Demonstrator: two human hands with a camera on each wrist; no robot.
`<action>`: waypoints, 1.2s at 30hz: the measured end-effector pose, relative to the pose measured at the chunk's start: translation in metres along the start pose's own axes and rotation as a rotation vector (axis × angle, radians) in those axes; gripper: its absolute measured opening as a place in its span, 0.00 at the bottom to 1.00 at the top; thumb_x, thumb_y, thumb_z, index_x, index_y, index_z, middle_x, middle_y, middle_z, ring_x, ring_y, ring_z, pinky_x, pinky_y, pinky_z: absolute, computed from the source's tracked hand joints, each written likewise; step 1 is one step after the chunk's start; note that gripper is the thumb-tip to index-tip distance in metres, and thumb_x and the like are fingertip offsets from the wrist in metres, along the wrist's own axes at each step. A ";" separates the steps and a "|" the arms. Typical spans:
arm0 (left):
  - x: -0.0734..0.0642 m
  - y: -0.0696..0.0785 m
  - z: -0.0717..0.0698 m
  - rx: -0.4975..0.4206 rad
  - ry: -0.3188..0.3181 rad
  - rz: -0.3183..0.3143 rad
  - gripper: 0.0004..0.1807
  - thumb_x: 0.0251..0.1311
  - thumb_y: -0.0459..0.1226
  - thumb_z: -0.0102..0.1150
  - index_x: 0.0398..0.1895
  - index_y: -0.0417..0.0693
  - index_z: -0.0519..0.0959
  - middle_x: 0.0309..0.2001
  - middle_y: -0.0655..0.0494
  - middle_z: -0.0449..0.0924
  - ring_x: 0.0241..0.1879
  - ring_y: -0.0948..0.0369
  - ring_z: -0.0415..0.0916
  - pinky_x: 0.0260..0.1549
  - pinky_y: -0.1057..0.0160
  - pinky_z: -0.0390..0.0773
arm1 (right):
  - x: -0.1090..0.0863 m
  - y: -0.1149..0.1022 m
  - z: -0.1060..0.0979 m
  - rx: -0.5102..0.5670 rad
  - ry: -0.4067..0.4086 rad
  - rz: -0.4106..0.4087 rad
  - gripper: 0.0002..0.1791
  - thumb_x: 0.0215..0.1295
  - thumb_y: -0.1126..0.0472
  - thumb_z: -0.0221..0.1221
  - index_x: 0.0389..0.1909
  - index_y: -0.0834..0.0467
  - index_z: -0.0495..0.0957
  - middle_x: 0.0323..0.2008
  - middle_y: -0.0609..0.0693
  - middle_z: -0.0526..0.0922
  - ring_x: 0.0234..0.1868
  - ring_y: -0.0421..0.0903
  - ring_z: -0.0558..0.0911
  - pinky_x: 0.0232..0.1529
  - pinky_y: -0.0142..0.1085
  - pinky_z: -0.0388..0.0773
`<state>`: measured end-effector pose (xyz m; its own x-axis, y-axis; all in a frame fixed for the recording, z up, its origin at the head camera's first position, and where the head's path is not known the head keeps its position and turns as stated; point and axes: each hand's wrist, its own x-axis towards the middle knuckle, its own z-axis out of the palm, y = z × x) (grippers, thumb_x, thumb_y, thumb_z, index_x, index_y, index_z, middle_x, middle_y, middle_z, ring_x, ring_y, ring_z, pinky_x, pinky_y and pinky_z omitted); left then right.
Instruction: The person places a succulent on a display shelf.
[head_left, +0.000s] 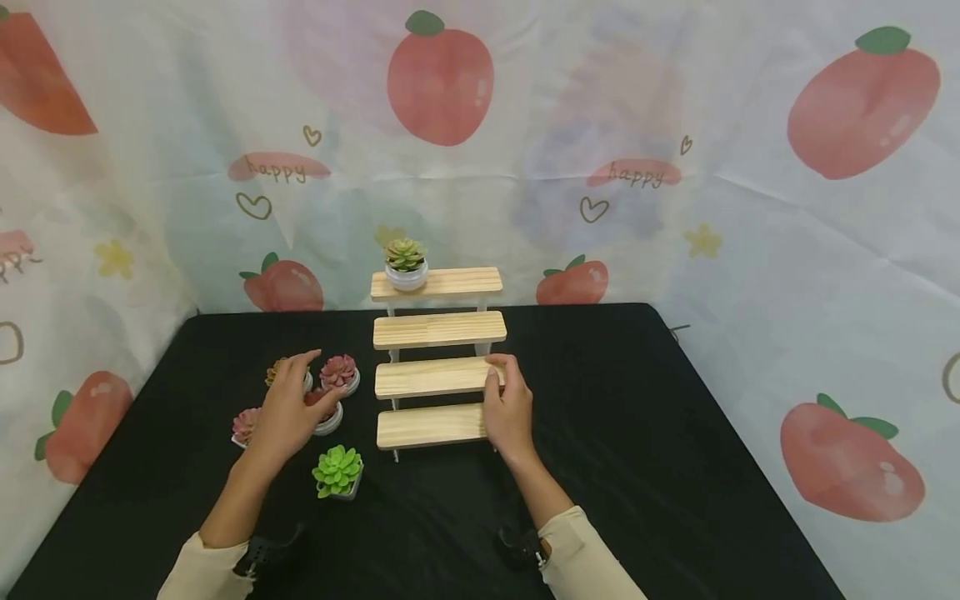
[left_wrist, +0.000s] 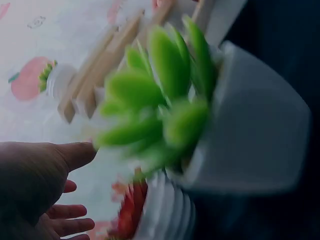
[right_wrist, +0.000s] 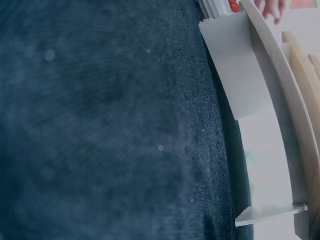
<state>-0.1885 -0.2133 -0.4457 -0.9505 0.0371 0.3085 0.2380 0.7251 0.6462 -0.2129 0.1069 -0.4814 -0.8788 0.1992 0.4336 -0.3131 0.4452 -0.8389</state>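
A tiered wooden display stand (head_left: 431,379) with white supports stands mid-table. My right hand (head_left: 510,408) holds its right end at the two lower boards, fingers bent over the edge. In the right wrist view, the stand's low board (right_wrist: 280,65) shows but that hand is out of frame. My left hand (head_left: 288,412), fingers spread, hovers over several small potted succulents and holds nothing. Near it are a pink succulent (head_left: 339,372), a red one (left_wrist: 132,210) in a ribbed white pot, and another pink one (head_left: 245,423), partly hidden. A bright green succulent (head_left: 337,471) sits closer to me.
One potted succulent (head_left: 406,265) stands at the left of the stand's top board. Black cloth (head_left: 637,467) covers the table. Behind and at both sides hangs a pale curtain (head_left: 510,100) printed with peaches.
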 end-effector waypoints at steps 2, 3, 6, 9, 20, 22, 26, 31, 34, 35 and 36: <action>-0.006 -0.006 -0.004 0.019 -0.006 -0.017 0.39 0.67 0.41 0.70 0.73 0.33 0.63 0.71 0.29 0.59 0.70 0.31 0.57 0.62 0.28 0.60 | 0.000 0.000 -0.001 0.001 0.003 -0.002 0.12 0.80 0.61 0.49 0.55 0.54 0.79 0.29 0.50 0.77 0.14 0.42 0.66 0.19 0.40 0.68; -0.008 -0.008 -0.005 0.029 -0.004 -0.022 0.39 0.67 0.41 0.70 0.73 0.33 0.64 0.71 0.28 0.58 0.70 0.31 0.57 0.62 0.27 0.60 | -0.001 0.000 -0.001 0.001 0.003 -0.001 0.12 0.80 0.61 0.49 0.55 0.54 0.79 0.29 0.50 0.77 0.15 0.42 0.66 0.20 0.40 0.68; -0.015 -0.013 -0.008 0.058 0.017 -0.024 0.38 0.66 0.40 0.71 0.71 0.31 0.65 0.70 0.27 0.59 0.69 0.30 0.58 0.61 0.27 0.61 | -0.001 -0.001 -0.001 0.002 0.000 0.005 0.12 0.80 0.61 0.49 0.55 0.54 0.79 0.31 0.50 0.78 0.15 0.42 0.67 0.20 0.40 0.68; -0.019 -0.015 -0.010 0.068 0.052 -0.002 0.34 0.66 0.38 0.70 0.69 0.32 0.67 0.67 0.29 0.63 0.66 0.32 0.64 0.59 0.29 0.65 | -0.002 -0.001 -0.002 0.003 -0.003 0.008 0.12 0.81 0.61 0.49 0.55 0.55 0.79 0.31 0.51 0.78 0.15 0.41 0.67 0.21 0.41 0.68; -0.025 -0.021 -0.015 0.169 0.167 0.052 0.28 0.60 0.33 0.74 0.62 0.35 0.75 0.60 0.31 0.71 0.38 0.43 0.74 0.43 0.36 0.71 | 0.000 0.003 -0.003 0.005 0.010 0.004 0.12 0.80 0.61 0.49 0.55 0.55 0.79 0.26 0.49 0.74 0.15 0.42 0.66 0.20 0.40 0.68; -0.029 -0.023 -0.017 0.181 0.162 0.020 0.29 0.59 0.34 0.75 0.61 0.35 0.75 0.60 0.30 0.70 0.46 0.38 0.73 0.48 0.31 0.66 | 0.000 0.003 -0.004 0.004 0.012 0.005 0.12 0.80 0.60 0.49 0.55 0.54 0.79 0.25 0.49 0.73 0.14 0.42 0.66 0.19 0.39 0.67; -0.039 -0.028 -0.018 0.171 0.139 -0.060 0.31 0.59 0.35 0.74 0.63 0.34 0.73 0.62 0.28 0.68 0.59 0.31 0.65 0.50 0.25 0.60 | -0.002 0.002 -0.004 0.003 0.004 0.013 0.13 0.80 0.60 0.49 0.55 0.54 0.80 0.22 0.49 0.70 0.13 0.41 0.64 0.19 0.39 0.66; -0.052 -0.038 -0.016 0.103 0.142 -0.093 0.34 0.60 0.33 0.74 0.67 0.32 0.69 0.63 0.26 0.64 0.60 0.30 0.64 0.53 0.27 0.64 | -0.002 0.000 -0.004 0.000 0.007 0.010 0.12 0.80 0.61 0.50 0.55 0.54 0.80 0.21 0.48 0.69 0.13 0.39 0.63 0.18 0.39 0.65; -0.058 -0.043 -0.017 0.081 0.164 -0.111 0.36 0.57 0.31 0.75 0.67 0.35 0.68 0.63 0.27 0.62 0.59 0.30 0.65 0.52 0.27 0.66 | -0.002 -0.002 -0.003 0.005 0.007 -0.001 0.12 0.80 0.62 0.50 0.55 0.54 0.80 0.21 0.48 0.69 0.12 0.38 0.62 0.18 0.39 0.65; -0.060 -0.044 -0.017 0.076 0.169 -0.119 0.37 0.56 0.31 0.75 0.68 0.36 0.68 0.63 0.28 0.61 0.58 0.30 0.66 0.51 0.27 0.67 | -0.002 -0.002 -0.003 0.006 0.007 -0.003 0.12 0.80 0.62 0.50 0.55 0.54 0.80 0.21 0.48 0.69 0.12 0.38 0.62 0.18 0.39 0.65; -0.062 -0.045 -0.018 0.074 0.171 -0.128 0.37 0.55 0.30 0.76 0.68 0.37 0.68 0.64 0.28 0.60 0.58 0.31 0.66 0.51 0.27 0.67 | -0.001 -0.003 -0.002 0.006 0.006 -0.006 0.12 0.80 0.62 0.50 0.55 0.54 0.80 0.21 0.48 0.69 0.13 0.38 0.63 0.18 0.39 0.65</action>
<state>-0.1372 -0.2608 -0.4816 -0.9226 -0.1709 0.3457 0.0969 0.7650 0.6367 -0.2102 0.1074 -0.4791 -0.8747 0.2019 0.4406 -0.3205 0.4409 -0.8384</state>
